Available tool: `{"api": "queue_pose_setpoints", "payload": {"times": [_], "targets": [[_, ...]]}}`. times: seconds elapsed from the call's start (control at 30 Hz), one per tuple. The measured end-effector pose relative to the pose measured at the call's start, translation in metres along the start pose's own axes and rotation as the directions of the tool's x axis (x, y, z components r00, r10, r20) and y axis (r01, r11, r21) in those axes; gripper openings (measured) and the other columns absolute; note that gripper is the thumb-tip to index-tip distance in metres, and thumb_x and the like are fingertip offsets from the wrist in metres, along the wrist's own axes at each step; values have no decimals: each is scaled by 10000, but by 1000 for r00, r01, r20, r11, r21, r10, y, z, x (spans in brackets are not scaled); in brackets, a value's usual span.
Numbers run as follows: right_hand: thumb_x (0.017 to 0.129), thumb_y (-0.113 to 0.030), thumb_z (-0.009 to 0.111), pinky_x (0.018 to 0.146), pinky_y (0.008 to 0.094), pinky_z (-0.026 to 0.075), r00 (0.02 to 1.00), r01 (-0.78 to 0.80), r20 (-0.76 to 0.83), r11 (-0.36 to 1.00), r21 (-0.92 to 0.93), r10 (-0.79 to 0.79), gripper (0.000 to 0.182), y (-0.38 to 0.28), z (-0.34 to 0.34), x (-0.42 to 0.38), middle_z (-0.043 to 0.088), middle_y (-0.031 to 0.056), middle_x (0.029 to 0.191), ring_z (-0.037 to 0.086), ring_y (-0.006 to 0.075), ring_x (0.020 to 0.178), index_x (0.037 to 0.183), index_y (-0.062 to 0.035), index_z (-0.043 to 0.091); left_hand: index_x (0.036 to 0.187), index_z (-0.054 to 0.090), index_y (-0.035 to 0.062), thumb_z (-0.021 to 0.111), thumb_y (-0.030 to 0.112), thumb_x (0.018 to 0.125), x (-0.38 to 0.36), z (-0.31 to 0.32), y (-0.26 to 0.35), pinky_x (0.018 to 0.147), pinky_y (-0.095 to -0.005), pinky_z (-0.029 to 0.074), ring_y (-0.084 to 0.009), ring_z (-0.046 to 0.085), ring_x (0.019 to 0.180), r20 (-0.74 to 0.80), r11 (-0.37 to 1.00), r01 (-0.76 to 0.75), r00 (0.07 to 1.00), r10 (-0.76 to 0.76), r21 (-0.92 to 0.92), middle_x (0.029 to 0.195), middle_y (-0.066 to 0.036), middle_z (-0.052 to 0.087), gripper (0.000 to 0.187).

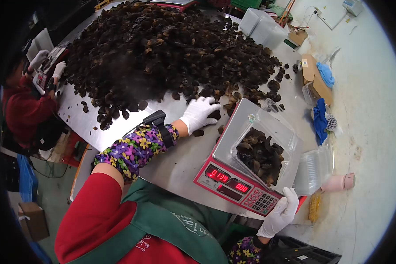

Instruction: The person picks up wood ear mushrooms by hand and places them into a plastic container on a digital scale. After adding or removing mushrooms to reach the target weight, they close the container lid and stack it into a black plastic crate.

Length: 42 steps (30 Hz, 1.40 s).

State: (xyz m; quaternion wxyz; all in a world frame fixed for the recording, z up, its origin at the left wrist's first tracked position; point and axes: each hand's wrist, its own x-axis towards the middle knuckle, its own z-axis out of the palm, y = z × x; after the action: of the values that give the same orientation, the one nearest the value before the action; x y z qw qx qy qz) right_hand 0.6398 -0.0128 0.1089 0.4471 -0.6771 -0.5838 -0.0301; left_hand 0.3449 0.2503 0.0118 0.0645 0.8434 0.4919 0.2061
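Observation:
My left hand (199,115), in a white glove, reaches to the near edge of a large heap of dark brown wood ear mushrooms (163,48). Its fingers are apart, and a loose mushroom piece lies at the fingertips. By the right corner of a red and silver digital scale (222,156) is my right hand (279,214), also gloved, with loosely bent fingers and nothing visible in them. On the scale's plate sits a clear plastic tub (290,147) with mushroom pieces inside. The red display (220,175) reads 0.139, and another beside it reads 0.00.
Stacked clear containers (314,169) and a pink bottle (339,182) are to the right. At the far left, a person in red (28,108) works with gloved hands at another scale (44,77). More clear tubs (264,28) stand at the back right.

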Motion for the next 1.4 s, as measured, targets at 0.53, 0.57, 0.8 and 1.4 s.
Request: {"api": "queue_pose_setpoints", "payload": {"times": [0.53, 0.57, 0.8, 1.4], "targets": [[1040, -149, 544, 1022, 434, 447, 1000, 26, -1, 997, -78, -26, 250, 5, 3, 2, 666, 157, 1131, 608, 334, 1146, 1163, 27, 672, 1339, 610, 57, 538, 91, 1039, -141, -51, -8, 949, -301, 515, -149, 642, 1106, 283, 193, 387, 866, -411, -902, 1205, -36, 672, 310], [1044, -150, 540, 1026, 432, 445, 1000, 25, -9, 997, -78, -26, 253, 4, 3, 3, 666, 155, 1134, 607, 331, 1150, 1165, 29, 671, 1346, 603, 74, 533, 106, 1044, -144, -48, -13, 929, -309, 519, -149, 643, 1107, 397, -109, 387, 829, -394, -916, 1220, -30, 661, 311], [1039, -118, 536, 1023, 416, 447, 1000, 0, -7, 998, -60, -1, 239, 1, 0, -2, 661, 150, 1146, 611, 311, 1133, 1166, 33, 672, 1363, 580, 125, 572, 425, 1014, -153, -54, -32, 886, -344, 522, -199, 636, 1115, 498, -507, 294, 801, -331, -810, 1254, -28, 619, 460], [1030, -91, 525, 1004, 407, 459, 1000, 7, -12, 996, -85, -8, 232, -3, -6, -6, 662, 148, 1138, 618, 303, 1107, 1154, 30, 679, 1144, 640, 114, 695, 103, 908, -116, -46, -5, 748, -341, 510, -180, 644, 843, -42, 891, 88, 992, -119, -445, 879, -55, 647, 242]]}}
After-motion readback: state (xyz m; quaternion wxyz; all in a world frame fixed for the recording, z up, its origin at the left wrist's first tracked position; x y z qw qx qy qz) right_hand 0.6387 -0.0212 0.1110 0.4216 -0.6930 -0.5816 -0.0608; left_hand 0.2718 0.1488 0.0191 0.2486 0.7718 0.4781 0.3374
